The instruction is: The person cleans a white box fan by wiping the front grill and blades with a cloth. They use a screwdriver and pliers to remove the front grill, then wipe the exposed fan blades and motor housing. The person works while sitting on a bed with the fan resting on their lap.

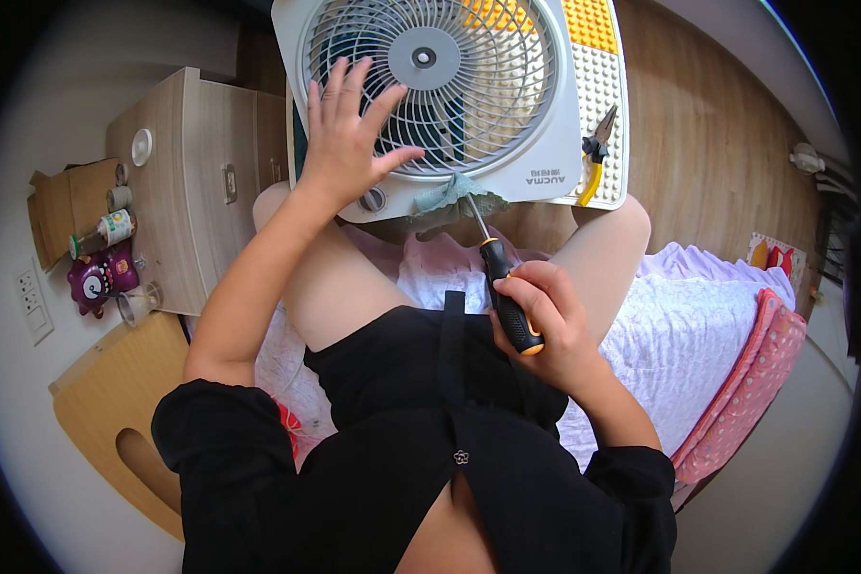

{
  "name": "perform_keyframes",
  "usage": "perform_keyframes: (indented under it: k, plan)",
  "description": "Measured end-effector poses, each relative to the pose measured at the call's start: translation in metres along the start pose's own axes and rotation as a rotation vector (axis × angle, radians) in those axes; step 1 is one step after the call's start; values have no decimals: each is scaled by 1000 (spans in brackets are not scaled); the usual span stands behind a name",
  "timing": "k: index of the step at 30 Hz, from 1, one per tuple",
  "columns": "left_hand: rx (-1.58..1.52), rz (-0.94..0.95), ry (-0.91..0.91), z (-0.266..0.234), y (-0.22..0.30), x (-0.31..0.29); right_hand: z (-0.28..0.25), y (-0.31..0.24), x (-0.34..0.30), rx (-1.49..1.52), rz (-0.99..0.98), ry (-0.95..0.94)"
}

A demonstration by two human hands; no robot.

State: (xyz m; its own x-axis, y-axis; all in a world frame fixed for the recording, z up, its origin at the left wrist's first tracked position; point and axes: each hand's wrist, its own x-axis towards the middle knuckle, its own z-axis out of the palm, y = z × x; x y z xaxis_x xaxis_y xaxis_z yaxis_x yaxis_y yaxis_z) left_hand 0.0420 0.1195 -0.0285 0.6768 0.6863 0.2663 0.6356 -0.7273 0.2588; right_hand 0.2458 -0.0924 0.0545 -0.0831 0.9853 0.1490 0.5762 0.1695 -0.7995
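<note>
A white box fan [536,163] with a round grey spiral grille lies in front of me across a small table. My left hand [342,143] rests over the grille's left side, fingers spread and holding nothing. In my right hand [550,325] is a screwdriver [510,301] with a black and orange handle, its shaft pointing up toward the fan. The screwdriver's tip meets a crumpled greenish cloth [459,196] at the fan's near edge; the tip itself is hidden there. A control knob [373,199] sits by my left wrist.
Yellow-handled pliers [595,158] lie on the white studded tabletop [607,86] right of the fan. A wooden cabinet [210,172] stands at the left. I sit on a bed with a pale patterned sheet [660,335]; a pink folded cloth [741,383] lies at its right edge.
</note>
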Motion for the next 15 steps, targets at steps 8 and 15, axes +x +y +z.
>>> perform_keyframes:
  k: [8,15]
  plan:
    - [34,49,-50,0,-10,33,-7,-3,8,-9,-14,-49]
    - [-755,-674,-69,-20,27,-3,-12,-1,9,-33,-38,-85]
